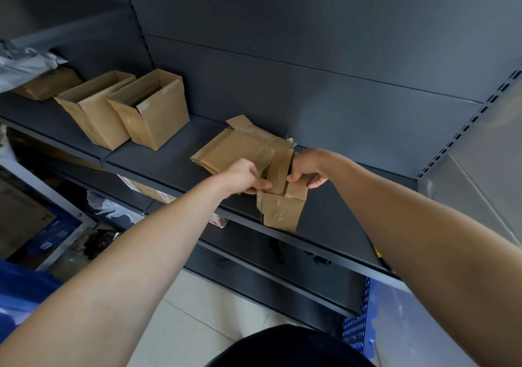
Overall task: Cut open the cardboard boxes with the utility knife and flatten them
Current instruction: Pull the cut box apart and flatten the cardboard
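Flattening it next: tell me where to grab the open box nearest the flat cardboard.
Probably pinch its right wall at the rim, from above: the open box stands upright, top open, and a second box crowds its left side.

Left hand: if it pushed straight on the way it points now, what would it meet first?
The left hand pinches the box at its top flap, so the box comes first. Just beyond is probably the right hand, gripping the opposite side. Depth is unclear.

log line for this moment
box: upright at shelf edge | left hand: grips left flap | right hand: grips right flap | flattened boxes: behind it
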